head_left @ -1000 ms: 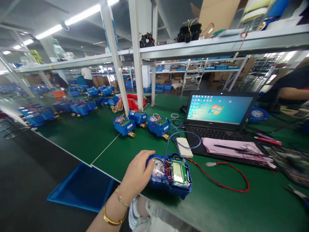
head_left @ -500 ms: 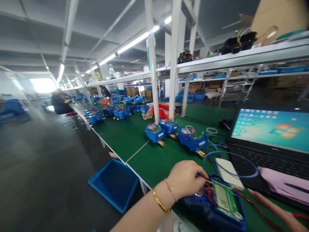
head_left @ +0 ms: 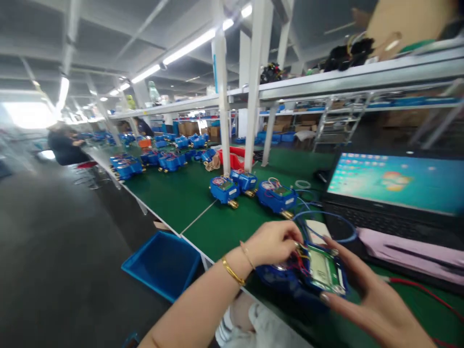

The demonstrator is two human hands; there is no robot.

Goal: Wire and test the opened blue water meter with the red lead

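A blue water meter (head_left: 290,285) with its cover off lies at the near edge of the green bench (head_left: 188,198). Red wires and a green circuit board with a display (head_left: 324,271) show on top. My left hand (head_left: 273,241) grips the meter's left side, fingertips among the wires. My right hand (head_left: 366,295) holds the meter's right side around the board. A blue cable (head_left: 326,217) loops from the meter over a white box (head_left: 319,229).
An open laptop (head_left: 395,188) stands at the right with a pink sheet (head_left: 409,249) on it. Three more blue meters (head_left: 250,188) lie behind. A blue bin (head_left: 163,263) sits below the bench edge. A seated person (head_left: 65,145) works far left.
My right hand has come in and taken the meter's right side. The left hand shifted from the meter's dial end to the wires. The view swung left and then steadied.
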